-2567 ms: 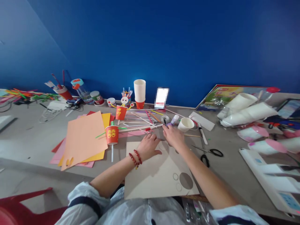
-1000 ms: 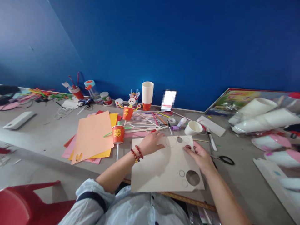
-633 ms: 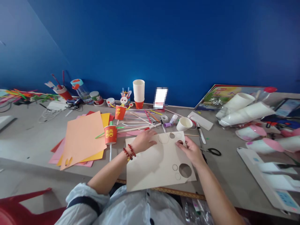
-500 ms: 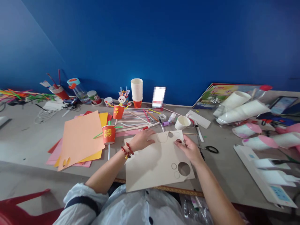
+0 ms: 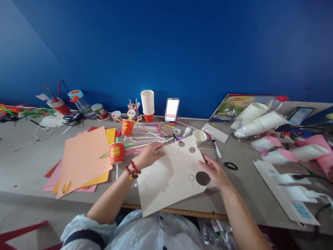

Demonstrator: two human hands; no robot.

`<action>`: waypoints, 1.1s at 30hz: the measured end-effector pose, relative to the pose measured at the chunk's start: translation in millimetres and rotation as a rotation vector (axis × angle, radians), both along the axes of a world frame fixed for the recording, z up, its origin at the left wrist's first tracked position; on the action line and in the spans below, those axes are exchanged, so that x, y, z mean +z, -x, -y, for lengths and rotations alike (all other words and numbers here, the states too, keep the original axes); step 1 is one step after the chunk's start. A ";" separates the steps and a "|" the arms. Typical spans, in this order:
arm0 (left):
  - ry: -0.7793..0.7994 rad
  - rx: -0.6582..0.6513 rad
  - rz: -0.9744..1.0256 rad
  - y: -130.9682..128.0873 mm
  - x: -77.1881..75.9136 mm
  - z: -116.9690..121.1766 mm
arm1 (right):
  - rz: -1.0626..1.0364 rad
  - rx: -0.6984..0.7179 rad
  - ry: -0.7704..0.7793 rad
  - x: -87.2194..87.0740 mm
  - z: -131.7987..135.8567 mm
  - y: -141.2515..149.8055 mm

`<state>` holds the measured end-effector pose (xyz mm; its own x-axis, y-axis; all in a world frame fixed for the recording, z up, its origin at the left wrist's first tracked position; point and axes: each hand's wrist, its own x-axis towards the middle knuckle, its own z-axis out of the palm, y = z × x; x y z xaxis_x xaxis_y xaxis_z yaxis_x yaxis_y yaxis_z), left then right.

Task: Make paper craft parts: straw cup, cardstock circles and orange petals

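Observation:
A sheet of pale card (image 5: 161,184) with several cut-out round holes and some drawn circles lies at an angle over the table's front edge. My left hand (image 5: 149,155) holds its upper left edge, the thumb on top and the other fingers curled at the border. At the right edge, my right hand (image 5: 214,171) grips the sheet near the largest hole, thumb over the card. Left of my left hand stands a red paper cup (image 5: 116,153) with gold marks, with green and white straws sticking out of it.
Coloured paper sheets (image 5: 84,152) lie on the left. Behind the card are loose sticks (image 5: 145,130), a white cup (image 5: 199,136), a marker (image 5: 216,148) and stacked cups (image 5: 147,102). Black-handled scissors (image 5: 230,166) and a power strip (image 5: 281,191) are on the right.
The card has turned clockwise, its right side tipping down. My right hand has slid lower along its right edge, away from the small holes. The whole view has shifted slightly.

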<state>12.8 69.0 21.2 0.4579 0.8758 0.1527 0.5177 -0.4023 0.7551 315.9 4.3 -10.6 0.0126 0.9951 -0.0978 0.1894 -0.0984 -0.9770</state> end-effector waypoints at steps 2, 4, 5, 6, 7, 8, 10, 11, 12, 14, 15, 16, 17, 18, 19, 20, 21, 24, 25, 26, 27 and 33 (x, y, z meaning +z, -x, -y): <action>-0.006 0.081 0.042 5.8 6.6 1.6 | 0.003 -0.128 -0.033 -3.5 2.0 -13.5; 0.023 0.167 0.120 12.9 10.8 3.8 | 0.019 -0.268 -0.065 -7.3 2.7 -31.8; 0.063 0.209 0.194 16.3 11.7 5.3 | 0.060 -0.325 -0.084 -9.0 2.9 -42.1; 0.118 0.245 0.294 19.4 12.0 7.2 | 0.136 -0.367 -0.106 -10.4 3.2 -52.6; 0.174 0.278 0.408 21.8 11.6 9.4 | 0.250 -0.396 -0.128 -11.6 3.7 -62.7; 0.216 0.309 0.520 23.6 10.7 12.1 | 0.385 -0.402 -0.152 -12.5 4.5 -71.9; 0.245 0.360 0.688 24.9 8.0 18.6 | 0.669 -0.420 -0.202 -13.9 6.6 -86.1; 0.243 0.377 0.729 24.6 6.1 22.4 | 0.783 -0.408 -0.224 -14.5 7.5 -90.7; 0.241 0.386 0.752 23.8 3.8 26.5 | 0.869 -0.392 -0.246 -15.3 8.1 -93.8; 0.271 0.372 0.772 21.5 -2.1 34.9 | 0.961 -0.338 -0.281 -17.1 8.2 -95.9; 0.292 0.358 0.777 20.2 -5.9 39.0 | 0.981 -0.318 -0.296 -17.9 7.6 -95.2; 0.307 0.345 0.777 19.1 -10.1 42.7 | 0.991 -0.308 -0.306 -18.4 6.9 -93.7; 0.315 0.336 0.772 18.2 -14.8 46.2 | 0.992 -0.303 -0.310 -18.2 6.2 -91.2; 0.313 0.333 0.754 17.6 -19.6 49.2 | 0.980 -0.302 -0.312 -17.2 5.7 -87.6; 0.300 0.337 0.726 17.2 -24.5 51.8 | 0.952 -0.297 -0.312 -15.2 5.6 -82.9; 0.275 0.349 0.687 17.0 -29.2 54.1 | 0.909 -0.288 -0.310 -12.4 6.2 -76.8; 0.244 0.367 0.644 17.0 -33.5 56.1 | 0.852 -0.273 -0.304 -8.9 7.4 -69.4; 0.175 0.457 0.563 17.0 -43.2 61.0 | 0.618 -0.168 -0.237 1.2 14.1 -39.8; 0.171 0.488 0.560 16.9 -45.3 62.3 | 0.533 -0.115 -0.199 3.0 16.8 -28.5; 0.173 0.511 0.558 16.8 -47.0 63.6 | 0.458 -0.060 -0.166 3.4 19.3 -17.1; 0.176 0.523 0.552 16.7 -48.5 64.8 | 0.381 -0.006 -0.155 2.5 21.4 -6.3; 0.112 0.497 0.402 22.9 -59.1 72.8 | 0.047 0.115 -0.039 -15.3 29.3 32.6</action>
